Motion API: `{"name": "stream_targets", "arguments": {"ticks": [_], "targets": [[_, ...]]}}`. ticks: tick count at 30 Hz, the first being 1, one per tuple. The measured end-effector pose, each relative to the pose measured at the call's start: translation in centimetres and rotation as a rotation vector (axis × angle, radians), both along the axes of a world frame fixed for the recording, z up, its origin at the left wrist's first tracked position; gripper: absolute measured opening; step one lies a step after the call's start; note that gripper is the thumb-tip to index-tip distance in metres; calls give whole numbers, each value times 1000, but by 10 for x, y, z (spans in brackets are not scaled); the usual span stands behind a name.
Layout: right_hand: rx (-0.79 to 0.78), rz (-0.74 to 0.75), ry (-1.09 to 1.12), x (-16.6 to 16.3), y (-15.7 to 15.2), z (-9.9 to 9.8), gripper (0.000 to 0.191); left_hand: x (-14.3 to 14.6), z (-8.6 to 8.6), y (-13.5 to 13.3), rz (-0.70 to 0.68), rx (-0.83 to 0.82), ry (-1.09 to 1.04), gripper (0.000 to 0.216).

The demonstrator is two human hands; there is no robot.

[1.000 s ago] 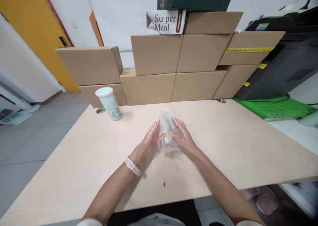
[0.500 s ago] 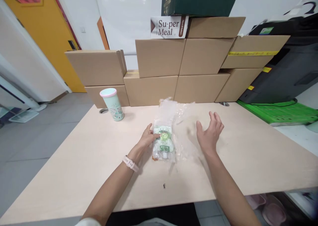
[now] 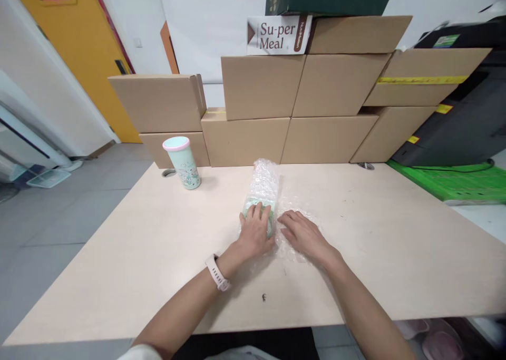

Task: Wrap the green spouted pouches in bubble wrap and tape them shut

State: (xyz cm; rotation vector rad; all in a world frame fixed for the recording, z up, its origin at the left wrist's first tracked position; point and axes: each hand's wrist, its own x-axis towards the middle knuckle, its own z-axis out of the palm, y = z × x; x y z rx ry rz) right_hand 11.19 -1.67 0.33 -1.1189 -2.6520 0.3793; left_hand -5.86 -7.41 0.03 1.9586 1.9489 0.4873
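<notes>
A green and white packet [image 3: 258, 200] lies on the table on a sheet of clear bubble wrap [image 3: 264, 178]. Part of the wrap stretches beyond the packet and part spreads out to its right. My left hand [image 3: 255, 233] rests on top of the packet with its fingers spread, hiding most of the print. Just to the right, my right hand [image 3: 304, 236] lies flat over the spread bubble wrap, palm down and fingers stretched toward the packet's right edge.
A mint tumbler [image 3: 182, 162] with a pink rim stands at the back left. Cardboard boxes [image 3: 245, 141] are stacked along the table's far edge. A green plastic pallet [image 3: 466, 183] sits beyond the right side. The wooden table [image 3: 158, 275] has a cable hole [image 3: 168, 173] near the tumbler.
My left hand has moved from the packet's left edge onto its top. My right hand, raised and apart before, has come down and left onto the bubble wrap. The view has shifted slightly.
</notes>
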Motion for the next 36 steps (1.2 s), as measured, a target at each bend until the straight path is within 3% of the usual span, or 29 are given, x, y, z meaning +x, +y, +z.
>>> {"name": "stream_targets", "arguments": {"ticks": [4, 6, 8, 10, 12, 15, 17, 18, 20, 22, 24, 26, 28, 30, 33, 36], "targets": [[-48, -48, -113, 5, 9, -2, 30, -41, 23, 4, 36, 28, -433, 89], [-66, -113, -154, 13, 13, 2, 31, -70, 32, 2, 184, 4, -635, 88], [-95, -216, -225, 24, 19, 7, 31, -95, 34, -3, 390, 100, -601, 76], [-116, -336, -308, 35, 26, 9, 31, -110, 29, -10, 488, 250, -429, 66], [-92, -426, -371, 42, 33, 7, 33, -108, 20, -15, 441, 364, -309, 55], [50, -481, -342, 38, 35, 0, 38, -78, 5, -18, 150, 433, -191, 42], [156, -408, -180, 27, 31, -6, 36, -52, 1, -17, -117, 404, -107, 45], [191, -328, -77, 22, 29, -9, 34, -42, 0, -17, -153, 369, -88, 46], [193, -136, 76, 14, 24, -15, 30, -35, 1, -17, -26, 323, -111, 39], [164, -31, 107, 14, 24, -21, 28, -48, 2, -21, 172, 299, -188, 34], [177, -39, 63, 24, 31, -28, 27, -74, 1, -28, 317, 279, -315, 36], [233, -92, 25, 42, 43, -36, 27, -101, -1, -37, 375, 217, -412, 33], [271, -159, 29, 59, 54, -43, 29, -121, -3, -46, 434, 256, -309, 30], [312, -238, 88, 67, 60, -45, 33, -128, -5, -51, 439, 301, -196, 28], [360, -313, 180, 55, 55, -38, 32, -122, -9, -51, 311, 278, -215, 27], [268, -231, 270, 21, 36, -26, 26, -109, -16, -47, 177, 206, -222, 28]]}}
